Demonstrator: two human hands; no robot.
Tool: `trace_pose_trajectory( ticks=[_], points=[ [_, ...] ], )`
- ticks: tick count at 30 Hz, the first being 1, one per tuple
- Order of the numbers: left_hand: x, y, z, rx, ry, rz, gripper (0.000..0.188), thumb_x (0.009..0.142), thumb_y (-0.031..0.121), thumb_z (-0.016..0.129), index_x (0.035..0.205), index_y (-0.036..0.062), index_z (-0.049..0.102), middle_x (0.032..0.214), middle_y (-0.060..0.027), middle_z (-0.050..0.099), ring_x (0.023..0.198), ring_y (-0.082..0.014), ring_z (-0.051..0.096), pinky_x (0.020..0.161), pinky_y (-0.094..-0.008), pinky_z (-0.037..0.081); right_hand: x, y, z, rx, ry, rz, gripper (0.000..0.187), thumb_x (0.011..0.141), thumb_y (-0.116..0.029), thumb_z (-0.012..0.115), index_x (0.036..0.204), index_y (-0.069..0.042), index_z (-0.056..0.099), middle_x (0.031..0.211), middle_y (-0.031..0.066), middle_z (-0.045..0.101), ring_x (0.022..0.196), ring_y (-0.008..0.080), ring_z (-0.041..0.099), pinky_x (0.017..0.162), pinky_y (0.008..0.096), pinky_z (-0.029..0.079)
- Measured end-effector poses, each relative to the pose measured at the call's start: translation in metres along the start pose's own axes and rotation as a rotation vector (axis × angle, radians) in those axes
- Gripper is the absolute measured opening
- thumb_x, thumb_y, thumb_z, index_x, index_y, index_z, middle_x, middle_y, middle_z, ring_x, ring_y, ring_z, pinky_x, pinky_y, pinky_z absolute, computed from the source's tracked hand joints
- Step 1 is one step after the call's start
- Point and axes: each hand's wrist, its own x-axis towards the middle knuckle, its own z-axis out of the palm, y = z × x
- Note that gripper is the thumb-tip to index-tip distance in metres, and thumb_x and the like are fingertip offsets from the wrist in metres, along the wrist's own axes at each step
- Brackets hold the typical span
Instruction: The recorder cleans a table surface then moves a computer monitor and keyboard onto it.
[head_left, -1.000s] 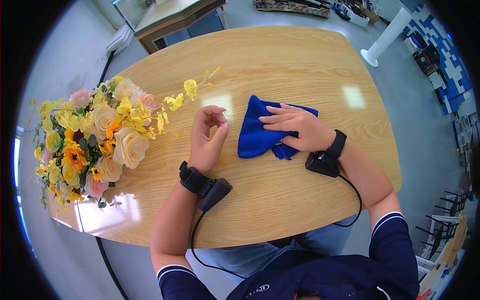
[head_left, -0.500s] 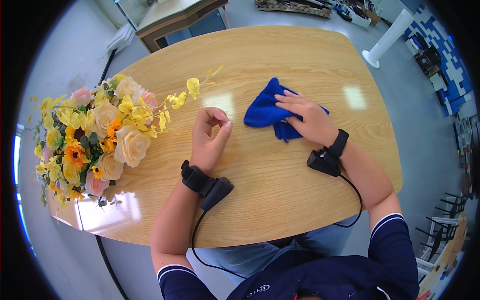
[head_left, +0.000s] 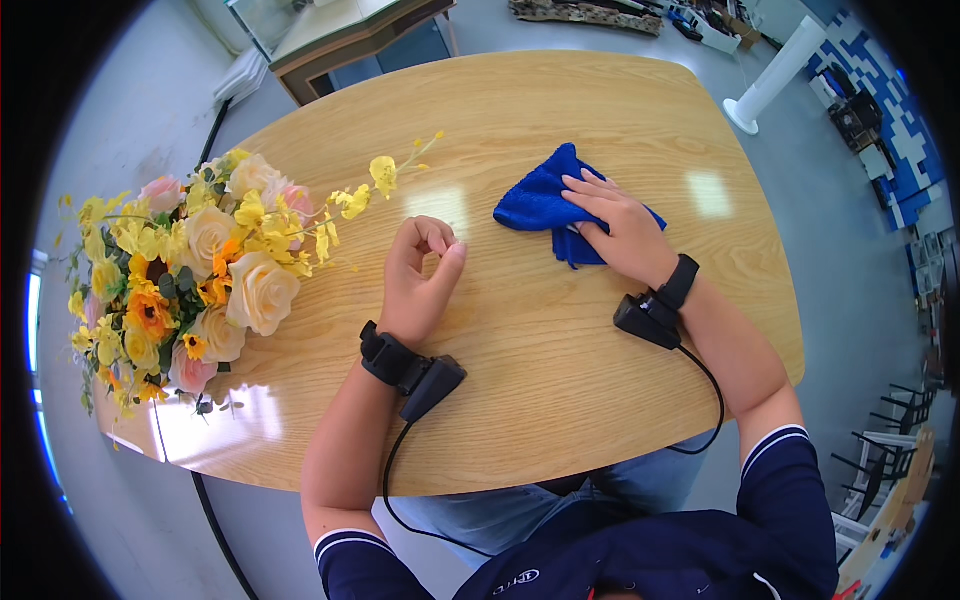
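Note:
A crumpled blue cloth (head_left: 540,198) lies on the wooden table, right of centre, with one corner sticking up at its far side. On the cloth's right part my right hand (head_left: 625,230) lies palm down, fingers stretched out and nearly flat, hiding some of the fabric. My left hand (head_left: 425,275) rests on its side on the tabletop, left of the cloth and apart from it. Its fingers are loosely curled in, the thumb tip close to them, with nothing visible in the hand.
A large bunch of yellow, cream, pink and orange flowers (head_left: 200,270) fills the table's left side, one sprig reaching toward the middle. The wooden table (head_left: 540,380) has a curved edge. Black wrist devices (head_left: 410,370) with cables are strapped to both my wrists.
My right hand and the cloth under it have slid slightly away from me and to the right; the cloth's folds have shifted. My left hand has stayed nearly still.

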Motion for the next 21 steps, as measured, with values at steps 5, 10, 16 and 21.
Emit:
trace_pose_trajectory(
  ticks=[5,10,16,21],
  points=[
    [0.000,0.001,-0.001,0.037,-0.023,-0.005,0.019,0.077,0.000,0.054,0.073,0.0063,0.037,0.076,-0.0018,0.044,0.073,-0.0099,0.041,0.069,-0.0233,0.036,-0.001,-0.010,-0.005,0.006,-0.073,-0.152,0.033,0.072,-0.007,0.057,0.105,-0.003,0.057,0.122,0.0089,0.050,0.120,0.0272,0.038,0.101,0.0396,0.029],
    [0.000,0.001,-0.002,0.049,-0.045,-0.018,0.020,0.078,0.000,0.053,0.070,0.0059,0.037,0.075,-0.0016,0.044,0.072,-0.0096,0.041,0.067,-0.0224,0.036,-0.001,-0.028,-0.010,0.214,-0.344,-0.391,0.044,0.063,-0.002,0.056,0.107,-0.005,0.057,0.124,0.0071,0.049,0.123,0.0271,0.035,0.101,0.0418,0.027],
    [0.000,0.003,0.000,0.042,-0.019,-0.014,0.017,0.078,0.001,0.053,0.071,0.0056,0.038,0.078,-0.0024,0.046,0.074,-0.0100,0.042,0.069,-0.0228,0.037,-0.004,-0.035,-0.010,0.259,-0.431,-0.432,0.045,0.062,-0.002,0.057,0.107,-0.007,0.058,0.123,0.0056,0.049,0.122,0.0271,0.036,0.101,0.0440,0.027],
    [0.000,0.003,0.001,0.009,-0.004,-0.011,0.015,0.079,0.001,0.054,0.073,0.0054,0.040,0.082,-0.0033,0.048,0.077,-0.0106,0.045,0.073,-0.0239,0.038,-0.003,-0.032,-0.005,0.192,-0.320,-0.346,0.037,0.068,-0.007,0.059,0.105,-0.007,0.059,0.120,0.0054,0.051,0.119,0.0240,0.040,0.100,0.0392,0.030]
  ],
)
